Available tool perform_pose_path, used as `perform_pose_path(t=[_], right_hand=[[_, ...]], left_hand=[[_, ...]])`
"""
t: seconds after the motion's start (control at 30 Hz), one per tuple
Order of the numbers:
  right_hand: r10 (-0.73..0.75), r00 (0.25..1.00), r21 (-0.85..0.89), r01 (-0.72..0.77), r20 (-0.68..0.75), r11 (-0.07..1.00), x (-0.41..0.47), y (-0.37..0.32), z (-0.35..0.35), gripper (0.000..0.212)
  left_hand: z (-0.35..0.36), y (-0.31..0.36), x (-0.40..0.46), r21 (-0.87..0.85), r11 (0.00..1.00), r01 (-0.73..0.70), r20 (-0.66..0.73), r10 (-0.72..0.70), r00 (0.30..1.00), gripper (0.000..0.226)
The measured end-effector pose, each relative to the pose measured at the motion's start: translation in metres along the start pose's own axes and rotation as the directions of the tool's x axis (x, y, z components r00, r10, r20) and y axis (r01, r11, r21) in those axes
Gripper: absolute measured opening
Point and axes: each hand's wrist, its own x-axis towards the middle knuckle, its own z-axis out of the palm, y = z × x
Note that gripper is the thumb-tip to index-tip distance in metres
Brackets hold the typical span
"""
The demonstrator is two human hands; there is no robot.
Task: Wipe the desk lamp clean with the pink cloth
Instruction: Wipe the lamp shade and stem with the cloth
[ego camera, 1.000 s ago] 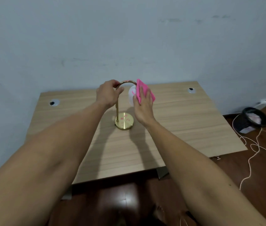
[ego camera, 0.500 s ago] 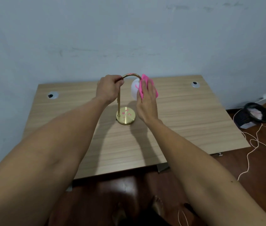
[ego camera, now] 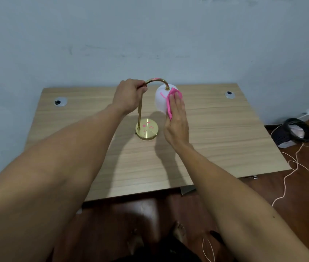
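Observation:
A brass desk lamp stands mid-table: a round gold base (ego camera: 147, 130) with pink marks, a thin stem and an arched neck (ego camera: 156, 81) ending in a white globe shade (ego camera: 160, 100) that bears a pink streak. My left hand (ego camera: 129, 95) is closed around the neck where the stem bends. My right hand (ego camera: 176, 121) presses the pink cloth (ego camera: 171, 103) flat against the right side of the shade, fingers extended. Most of the cloth is hidden under my palm.
The wooden table (ego camera: 225, 140) sits against a pale blue wall, with cable grommets at back left (ego camera: 60, 102) and back right (ego camera: 229, 94). A black bin (ego camera: 292, 133) and a loose cord (ego camera: 297, 165) lie on the floor to the right. My bare feet show below the table.
My right hand with the cloth has slid down and round the shade's right side, uncovering more of the white globe. The left hand keeps its grip on the neck.

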Motion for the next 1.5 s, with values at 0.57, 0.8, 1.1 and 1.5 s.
perform_pose_path(t=[0.57, 0.8, 1.1, 1.5], right_hand=[[-0.198, 0.977, -0.125, 0.207, 0.085, 0.970, -0.003, 0.002, 0.000, 0.084], [-0.112, 0.994, -0.113, 0.113, 0.020, 0.987, 0.014, -0.013, 0.006, 0.076], [-0.294, 0.955, -0.280, 0.293, 0.041, 0.914, 0.027, -0.017, 0.009, 0.050], [-0.434, 0.882, -0.415, 0.469, 0.182, 0.779, 0.037, -0.007, 0.007, 0.045]], left_hand=[[-0.007, 0.003, -0.002, 0.040, 0.999, -0.004, 0.041, 0.002, 0.999, 0.023], [-0.009, 0.003, -0.001, 0.048, 0.999, 0.011, 0.060, -0.014, 0.998, 0.022], [-0.011, 0.005, 0.000, 0.078, 0.997, 0.003, 0.086, -0.010, 0.996, 0.020], [-0.011, 0.004, 0.002, 0.074, 0.997, 0.009, 0.093, -0.016, 0.996, 0.020]])
